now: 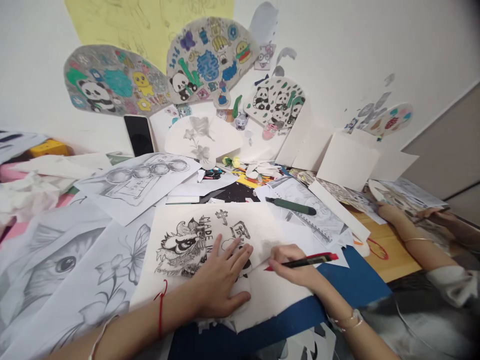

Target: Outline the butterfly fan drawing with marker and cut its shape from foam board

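Note:
My left hand [221,277] lies flat with fingers spread on a white sheet of paper [262,300], partly covering a black ink drawing [183,245] of an ornate eye with lettering beside it. Some of a panda drawing shows between and past its fingers. To its right, my right hand [292,265] is closed around a black and red pen [311,260], held almost level. The pen's red tip points left, near the edge of a paper layer; whether it touches the paper I cannot tell. A faint grey smudge [272,246] marks the sheet above that hand.
A green craft knife [291,205] rests on a spiral sketchbook [318,220] beyond my right hand. Pencil drawings [112,280] cover the left side. A phone [140,136] and panda-decorated fans [210,60] stand against the wall. At right, another person's hand [393,215] is on the table.

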Demonstrator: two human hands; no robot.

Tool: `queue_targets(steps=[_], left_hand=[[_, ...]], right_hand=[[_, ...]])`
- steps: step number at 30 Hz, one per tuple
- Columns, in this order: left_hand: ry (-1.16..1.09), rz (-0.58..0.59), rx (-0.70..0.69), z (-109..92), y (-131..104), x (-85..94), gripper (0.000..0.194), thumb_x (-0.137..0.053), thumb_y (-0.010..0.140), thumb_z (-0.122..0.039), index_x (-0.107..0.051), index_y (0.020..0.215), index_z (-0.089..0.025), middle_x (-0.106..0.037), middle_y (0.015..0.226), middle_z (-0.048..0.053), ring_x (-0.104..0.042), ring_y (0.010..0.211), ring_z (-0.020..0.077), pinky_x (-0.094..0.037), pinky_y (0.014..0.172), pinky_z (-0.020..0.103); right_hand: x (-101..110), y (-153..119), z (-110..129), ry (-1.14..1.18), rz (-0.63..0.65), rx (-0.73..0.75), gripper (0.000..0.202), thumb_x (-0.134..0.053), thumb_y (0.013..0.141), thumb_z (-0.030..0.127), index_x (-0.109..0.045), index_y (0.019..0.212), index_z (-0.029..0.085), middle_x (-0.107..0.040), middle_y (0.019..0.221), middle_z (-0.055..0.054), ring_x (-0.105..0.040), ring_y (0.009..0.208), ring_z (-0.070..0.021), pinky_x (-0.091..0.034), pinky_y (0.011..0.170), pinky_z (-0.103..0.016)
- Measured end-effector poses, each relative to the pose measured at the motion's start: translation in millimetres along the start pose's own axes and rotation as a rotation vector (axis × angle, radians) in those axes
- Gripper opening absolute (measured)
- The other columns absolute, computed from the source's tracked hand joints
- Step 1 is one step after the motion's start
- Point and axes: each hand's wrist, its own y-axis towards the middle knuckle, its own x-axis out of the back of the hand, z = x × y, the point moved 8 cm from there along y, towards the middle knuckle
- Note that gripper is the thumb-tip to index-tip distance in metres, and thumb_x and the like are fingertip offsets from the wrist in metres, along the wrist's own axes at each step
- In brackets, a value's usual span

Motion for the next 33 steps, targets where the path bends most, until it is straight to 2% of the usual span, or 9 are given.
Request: queue_targets(steps=[2, 5, 16, 25, 30, 33], left_hand=[[-0.001, -0.001, -0.003, 0, 0, -0.9, 0.08, -0.038, 0.088, -0.052, -0.005, 0.147, -0.011, -0.023, 0.152, 0.012, -0.009, 0.14, 0.0331, 0.005, 0.11, 0.06], [0.001, -0.005, -0.012, 0, -1, -1.5, 0.08, -0.035, 0.088, -0.054, -0.005, 0.148, -0.01, -0.023, 0.152, 0.013, -0.009, 0.14, 0.0331, 0.005, 0.11, 0.06], [0.014, -0.026, -0.018, 1, -1, -1.7, 0.08, -0.036, 0.088, -0.055, -0.006, 0.148, -0.011, -0.026, 0.151, 0.013, -0.011, 0.14, 0.0335, 0.003, 0.11, 0.059], [0.015, -0.016, -0.008, 1, -1, -1.4, 0.078, -0.035, 0.088, -0.054, -0.009, 0.147, -0.01, -0.025, 0.151, 0.013, -0.01, 0.14, 0.0338, 0.004, 0.11, 0.06], [0.015, -0.022, 0.002, 1, -1, -0.3, 0.078, -0.036, 0.088, -0.055, -0.009, 0.148, -0.012, -0.027, 0.15, 0.013, -0.012, 0.14, 0.0338, 0.002, 0.11, 0.059], [0.014, -0.017, 0.005, 1, -1, -0.5, 0.077, -0.035, 0.088, -0.055, -0.01, 0.147, -0.012, -0.026, 0.151, 0.013, -0.011, 0.14, 0.0337, 0.003, 0.11, 0.059]], right_hand=[[-21, 3, 14, -0.057, 0.089, 0.056, 0.029, -0.052, 0.085, 0.021, -0.038, 0.059, 0.019, -0.048, 0.058, 0.002, -0.046, 0.056, -0.0098, -0.037, 0.055, -0.024], [-35, 8, 20, -0.157, 0.116, 0.099, 0.029, -0.052, 0.084, 0.019, -0.036, 0.06, 0.02, -0.048, 0.059, 0.003, -0.046, 0.058, -0.0099, -0.038, 0.058, -0.025], [-44, 12, 17, -0.344, 0.092, 0.183, 0.027, -0.05, 0.081, 0.017, -0.036, 0.059, 0.02, -0.046, 0.056, 0.004, -0.045, 0.056, -0.0101, -0.039, 0.061, -0.025], [-16, 11, 6, -0.291, 0.075, 0.082, 0.033, -0.05, 0.086, 0.024, -0.035, 0.057, 0.019, -0.041, 0.054, 0.004, -0.038, 0.051, -0.0085, -0.032, 0.053, -0.024], [10, 6, -10, -0.296, -0.006, 0.02, 0.035, -0.053, 0.085, 0.026, -0.036, 0.055, 0.019, -0.043, 0.055, 0.002, -0.039, 0.052, -0.0094, -0.031, 0.052, -0.025], [24, 3, -22, -0.284, -0.044, 0.022, 0.036, -0.054, 0.084, 0.026, -0.035, 0.055, 0.02, -0.042, 0.054, 0.002, -0.042, 0.057, -0.0121, -0.035, 0.056, -0.026]])
